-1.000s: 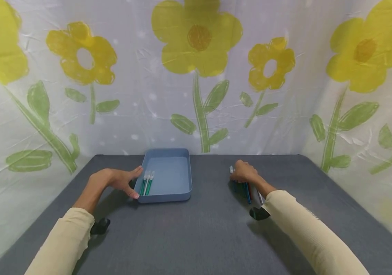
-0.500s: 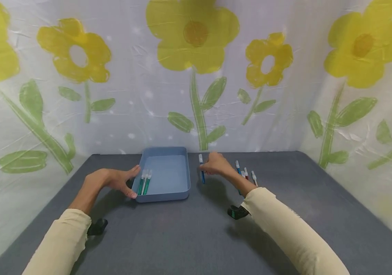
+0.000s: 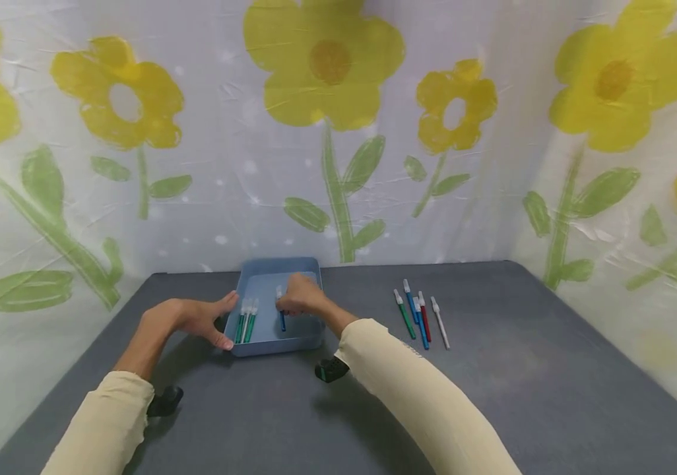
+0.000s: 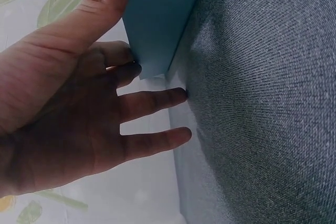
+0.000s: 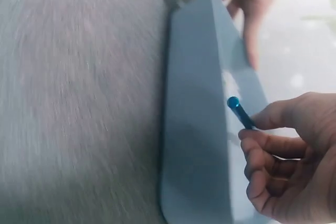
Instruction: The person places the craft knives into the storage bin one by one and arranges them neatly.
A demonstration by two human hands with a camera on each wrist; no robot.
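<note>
My right hand pinches a slim metallic blue pen-like tool with a pale cap, over the inside of the blue tray. In the right wrist view, the tool's rounded blue end sticks out past thumb and index finger. My left hand rests at the tray's left side, thumb at the front corner. In the left wrist view, its fingers are spread along the outer wall. Similar green and silver tools stand side by side in the tray's left part, pale caps to the back.
Right of the tray, several similar tools lie loosely together on the dark grey table: green, blue, red and silver. A flower-printed curtain hangs behind the table.
My right hand has moved left from the loose group on the table, bringing the blue tool over the tray. The left hand stays at the tray's side.
</note>
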